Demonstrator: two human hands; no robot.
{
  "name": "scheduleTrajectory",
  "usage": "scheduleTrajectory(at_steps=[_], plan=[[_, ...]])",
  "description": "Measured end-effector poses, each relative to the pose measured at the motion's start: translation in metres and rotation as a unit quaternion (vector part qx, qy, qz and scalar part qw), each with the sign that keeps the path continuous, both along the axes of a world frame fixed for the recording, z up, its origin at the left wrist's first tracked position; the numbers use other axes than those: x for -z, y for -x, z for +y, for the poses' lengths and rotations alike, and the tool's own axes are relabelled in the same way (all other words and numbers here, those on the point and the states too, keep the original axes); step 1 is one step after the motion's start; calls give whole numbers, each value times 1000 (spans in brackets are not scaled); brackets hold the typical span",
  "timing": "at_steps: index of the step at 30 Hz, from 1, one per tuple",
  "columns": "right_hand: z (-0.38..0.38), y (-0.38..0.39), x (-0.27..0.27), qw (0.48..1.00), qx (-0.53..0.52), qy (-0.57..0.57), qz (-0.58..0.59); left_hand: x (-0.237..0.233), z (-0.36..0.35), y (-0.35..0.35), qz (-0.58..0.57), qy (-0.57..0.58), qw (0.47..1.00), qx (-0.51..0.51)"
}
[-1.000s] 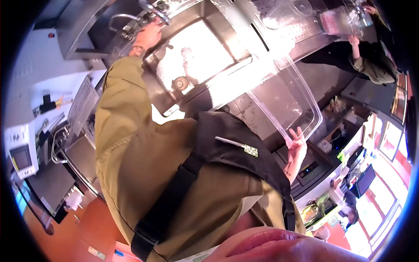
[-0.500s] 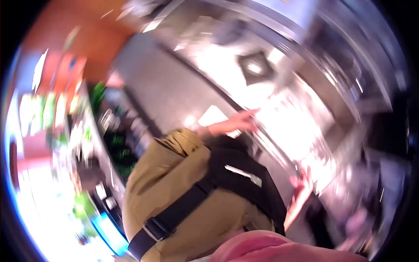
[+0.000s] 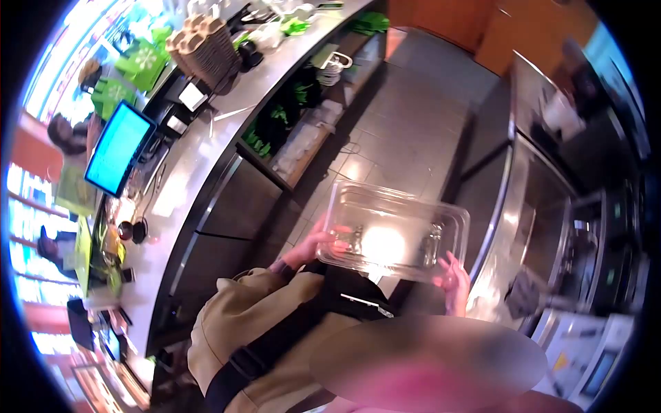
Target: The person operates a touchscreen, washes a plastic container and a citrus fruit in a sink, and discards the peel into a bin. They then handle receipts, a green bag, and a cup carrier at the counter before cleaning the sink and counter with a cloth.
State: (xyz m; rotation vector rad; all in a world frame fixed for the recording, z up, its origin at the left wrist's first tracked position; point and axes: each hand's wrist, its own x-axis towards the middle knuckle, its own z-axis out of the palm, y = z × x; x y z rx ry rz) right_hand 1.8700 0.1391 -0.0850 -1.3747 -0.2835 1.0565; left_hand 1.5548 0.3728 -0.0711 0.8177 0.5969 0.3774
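Note:
A clear plastic food container (image 3: 406, 206), rectangular with rounded corners, is held up in front of my body, over the floor. My left hand (image 3: 315, 246) grips its near left side, and some fingers show through the clear wall. At its near right corner my right hand (image 3: 452, 281) closes round the edge, thumb and fingers partly hidden by glare. A bright reflection covers the middle of the container. I cannot make out any food in it.
A counter on the left carries a blue-lit screen (image 3: 120, 148), stacked cardboard cup carriers (image 3: 204, 49) and green bags (image 3: 141, 58). Shelves with green items (image 3: 279, 113) sit below. Along the right runs a steel worktop (image 3: 506, 220) with a dark grey cloth (image 3: 525, 294). People stand beyond the left counter.
My view has swung from the bright steel worktop toward the aisle and left counter. Both hands, earlier apart near the worktop, now hold the clear container between them.

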Motion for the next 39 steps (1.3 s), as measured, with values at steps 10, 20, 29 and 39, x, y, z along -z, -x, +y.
scheduleTrajectory(at_steps=[10, 20, 29, 39], plan=[[15, -99, 24, 722, 315, 493, -369, -29, 239, -175, -1, -36, 997, -65], [-91, -137, 92, 484, 366, 791, -81, -74, 342, -456, -13, 87, 996, 3], [130, -353, -11, 606, 522, 382, -463, -52, 434, -587, 34, 48, 993, -103], [595, -654, -11, 919, 380, -16, -101, 2, 650, -725, 5, 110, 985, -134]])
